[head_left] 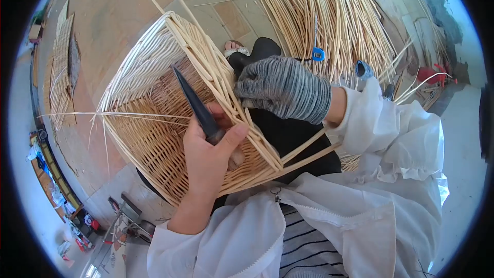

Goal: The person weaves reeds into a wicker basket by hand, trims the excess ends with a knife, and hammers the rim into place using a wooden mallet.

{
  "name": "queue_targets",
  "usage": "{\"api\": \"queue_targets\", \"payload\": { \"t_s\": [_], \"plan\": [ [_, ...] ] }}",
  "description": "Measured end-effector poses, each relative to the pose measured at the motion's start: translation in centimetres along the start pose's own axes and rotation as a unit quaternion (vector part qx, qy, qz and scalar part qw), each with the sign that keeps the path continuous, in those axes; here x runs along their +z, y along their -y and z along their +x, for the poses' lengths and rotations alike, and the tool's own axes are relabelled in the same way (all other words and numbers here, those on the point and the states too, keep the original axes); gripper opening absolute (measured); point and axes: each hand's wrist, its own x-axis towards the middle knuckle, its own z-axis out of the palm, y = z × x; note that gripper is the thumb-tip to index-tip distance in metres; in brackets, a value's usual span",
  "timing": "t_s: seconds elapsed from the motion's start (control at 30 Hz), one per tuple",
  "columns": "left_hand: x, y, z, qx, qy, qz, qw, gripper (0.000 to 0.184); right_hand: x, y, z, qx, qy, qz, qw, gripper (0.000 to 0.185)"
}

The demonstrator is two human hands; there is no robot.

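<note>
A wicker basket point(154, 139) of pale and brownish rods lies tilted across my lap, its open side facing up. My bare left hand point(208, 149) reaches inside it near the rim, closed round the handle of a dark pointed tool point(195, 102), whose tip points up and left. My right hand point(283, 88), in a grey striped knitted glove, is closed at the outer side of the braided rim point(211, 80); whatever its fingers hold is hidden. Long loose rods point(309, 144) stick out from the basket's lower right corner, and others from its left and top corners.
A large bundle of rods point(329, 15) lies on the floor beyond my right hand, with a blue tape measure point(318, 54) on it. Woven pieces point(62, 72) lie at the far left. A red-handled tool point(432, 75) is at the right. A metal stand point(131, 221) is at the lower left.
</note>
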Motion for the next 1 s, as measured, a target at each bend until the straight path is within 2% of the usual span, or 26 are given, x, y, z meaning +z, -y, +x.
{"api": "queue_targets", "payload": {
  "t_s": [0.07, 0.13, 0.17, 0.2, 0.3, 0.37, 0.43, 0.47, 0.53, 0.67, 0.87, 1.0],
  "plan": [
    [-0.1, 0.0, 0.1, -0.041, -0.005, -0.033, 0.999, 0.033, -0.4, -0.9, 0.9, -0.04, 0.124, 0.011, 0.991, 0.025],
    [-0.5, -0.2, 0.4, -0.054, 0.009, -0.04, 0.998, 0.033, -0.4, -1.7, 1.3, -0.087, 0.121, -0.006, 0.989, 0.021],
    [-0.8, -0.3, 0.7, -0.067, 0.029, -0.041, 0.997, 0.033, -0.7, -2.9, 1.6, -0.189, 0.141, -0.13, 0.963, 0.019],
    [-0.7, -0.2, 1.2, -0.073, 0.022, -0.041, 0.996, 0.033, -0.4, -3.8, 1.6, -0.284, 0.156, -0.244, 0.914, 0.016],
    [0.1, -0.4, 1.8, -0.07, -0.003, -0.049, 0.996, 0.033, -1.0, -4.5, 2.2, -0.229, 0.168, -0.156, 0.946, 0.018],
    [-0.7, -0.6, 0.9, -0.095, 0.037, -0.041, 0.994, 0.034, -1.8, -4.4, 2.9, -0.165, 0.173, -0.072, 0.968, 0.02],
    [-0.7, -0.2, 0.6, -0.081, 0.036, -0.058, 0.994, 0.035, -2.2, -4.5, 3.3, -0.1, 0.184, 0.008, 0.978, 0.022],
    [-0.7, 0.1, 0.3, -0.069, 0.03, -0.075, 0.994, 0.035, -1.1, -2.8, 2.3, -0.087, 0.124, 0.066, 0.986, 0.019],
    [-0.5, -0.1, 0.2, -0.076, 0.021, -0.094, 0.992, 0.036, -1.1, -1.4, 1.9, -0.009, 0.153, 0.106, 0.983, 0.017],
    [-0.2, -0.4, 0.1, -0.074, 0.007, -0.103, 0.992, 0.035, 0.2, -1.2, 1.2, -0.041, 0.103, 0.086, 0.99, 0.014],
    [0.7, 0.2, 1.2, -0.077, -0.045, -0.049, 0.995, 0.026, -0.7, -2.9, 2.0, -0.069, 0.13, 0.023, 0.989, 0.016],
    [0.5, 0.0, 1.3, -0.088, -0.046, -0.085, 0.991, 0.024, -1.9, -4.5, 2.5, -0.089, 0.146, -0.014, 0.985, 0.016]
  ]
}}
